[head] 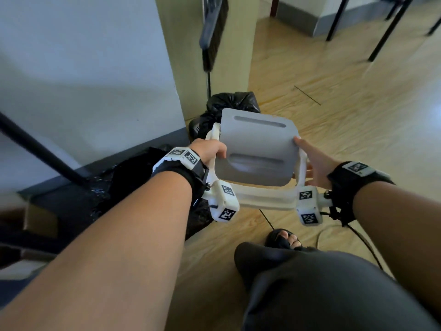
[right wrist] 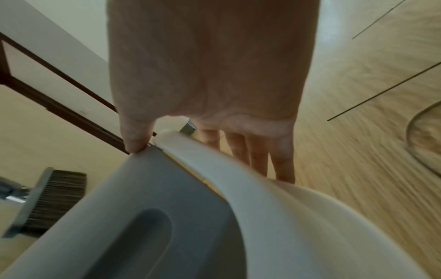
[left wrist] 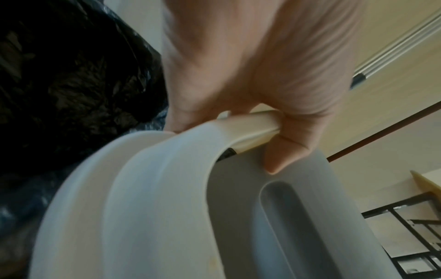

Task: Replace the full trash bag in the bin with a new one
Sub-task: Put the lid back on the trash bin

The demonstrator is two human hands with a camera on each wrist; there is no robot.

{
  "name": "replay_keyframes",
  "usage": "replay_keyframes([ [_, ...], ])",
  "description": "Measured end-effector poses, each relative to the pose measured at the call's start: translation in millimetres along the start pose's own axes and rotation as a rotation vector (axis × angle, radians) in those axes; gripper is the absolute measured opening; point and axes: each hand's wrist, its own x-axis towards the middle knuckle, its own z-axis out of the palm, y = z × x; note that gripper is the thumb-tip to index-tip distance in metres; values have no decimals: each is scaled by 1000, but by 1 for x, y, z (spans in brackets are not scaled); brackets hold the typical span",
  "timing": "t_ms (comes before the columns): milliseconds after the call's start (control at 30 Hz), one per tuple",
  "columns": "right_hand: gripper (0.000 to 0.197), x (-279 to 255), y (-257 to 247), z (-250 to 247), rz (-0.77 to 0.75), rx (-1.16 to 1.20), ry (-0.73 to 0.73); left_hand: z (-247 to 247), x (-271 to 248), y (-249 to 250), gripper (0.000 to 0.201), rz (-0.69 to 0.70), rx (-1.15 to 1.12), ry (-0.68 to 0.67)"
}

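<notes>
**Bin lid held by both hands**

The left hand curls round its white frame; the right hand pinches the opposite rim. Probably stiff and light; the grey flap may swing, so grip the frame. The trash bag sits on the floor beyond.

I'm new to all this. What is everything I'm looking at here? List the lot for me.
bin lid: one, white frame with grey flap, held up between both hands
trash bags: two black bundles, on the floor by the wall; one beyond the lid, one left of it
brush: one, grey with dark bristles, against the pillar
furniture legs: several, black, far right
cable: one, pale, looped on the wooden floor
wrist cameras: two, white with black-and-white tags
foot: one, in a black sandal, below the lid
left hand: grips the frame's left side
right hand: thumb on the flap's corner, fingers straight beneath the frame
</notes>
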Motion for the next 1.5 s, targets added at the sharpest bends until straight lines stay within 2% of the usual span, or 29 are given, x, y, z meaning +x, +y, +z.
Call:
replay_keyframes([
  [67, 69, -8, -11, 4, -30, -16, -25, -14, -9, -3, 53, 8, -32, 28],
  [133, 63, -18, -23, 10, -70, -48, -45, -25, -18, -6, 48, 10, -101, 44],
  [200, 61, -28, -35, 17, -110, -75, -48, -33, -28, -12, 38, -2, -255, 21],
  [267, 54, -37, -47, 24, -143, -89, -39, -42, -37, -17, 42, 0, -465, 32],
  [300, 50, -41, -52, 28, -158, -97, -39, -47, -40, -21, 49, 4, -534, 51],
  [333, 50, -44, -57, 32, -172, -106, -45, -52, -38, -26, 66, -4, -578, 68],
  [400, 52, -50, -66, 42, -197, -132, -68, -64, -25, -40, 108, -21, -629, 96],
  [433, 52, -54, -71, 48, -211, -145, -79, -70, -16, -49, 119, -21, -657, 124],
  [500, 51, -62, -82, 62, -239, -160, -98, -84, -12, -65, 124, 1, -709, 184],
  [633, 47, -77, -102, 96, -272, -187, -161, -111, -44, -84, 114, 12, -741, 291],
  [733, 54, -84, -114, 123, -284, -237, -214, -128, -61, -102, 113, -5, -781, 333],
  [833, 55, -90, -119, 152, -294, -280, -251, -142, -81, -119, 97, -9, -812, 359],
  [900, 63, -87, -116, 172, -304, -288, -250, -150, -88, -132, 84, -9, -842, 385],
  [967, 57, -86, -109, 192, -307, -281, -267, -157, -79, -157, 91, -45, -880, 410],
  [1033, 55, -83, -99, 208, -282, -273, -283, -160, -71, -180, 109, -113, -893, 458],
  [1067, 62, -82, -94, 213, -268, -283, -286, -160, -68, -189, 116, -143, -892, 487],
  [1133, 76, -74, -83, 222, -250, -289, -286, -157, -72, -199, 119, -174, -873, 528],
  [1200, 79, -64, -74, 226, -238, -284, -271, -152, -72, -206, 117, -198, -857, 532],
  [1367, 61, -58, -54, 227, -204, -272, -237, -141, -70, -216, 106, -226, -797, 443],
  [1500, 83, -40, -50, 222, -194, -307, -200, -134, -78, -214, 82, -212, -769, 382],
])
